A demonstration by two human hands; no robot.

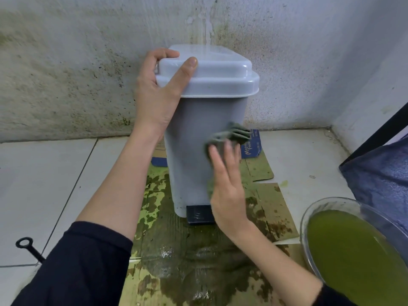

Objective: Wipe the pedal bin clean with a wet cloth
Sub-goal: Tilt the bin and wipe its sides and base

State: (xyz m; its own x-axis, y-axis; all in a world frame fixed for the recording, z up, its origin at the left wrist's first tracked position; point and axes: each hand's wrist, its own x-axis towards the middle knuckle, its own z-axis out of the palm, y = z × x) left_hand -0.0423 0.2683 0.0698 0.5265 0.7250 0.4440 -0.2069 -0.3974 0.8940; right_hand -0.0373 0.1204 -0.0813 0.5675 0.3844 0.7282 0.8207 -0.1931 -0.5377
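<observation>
My right hand presses a grey-green wet cloth flat against the front of the pedal bin, about halfway up its body. The fingers are straight and spread, not curled around anything; the palm and fingers pin the cloth to the plastic so it drags across the surface. The hand and cloth are blurred. Some of the cloth bunches out above my fingertips.

My left hand grips the near left corner of the pale grey lid, thumb lying across the top and the other fingers wrapped behind the rim. I judge this hold is there to steady the bin and keep the lid closed against the sideways push of my wiping.

The bin stands upright, close to a stained, mouldy wall, with its dark pedal poking out at the bottom front, just left of my right wrist. It sits on flattened cardboard that is wet and blotched green, probably laid down to catch drips.

To my lower right is a clear bowl of cloudy green water, kept near, I think, for rinsing the cloth. A blue fabric hangs at the right edge. A small black ring-ended object lies on the white floor tiles to my left.
</observation>
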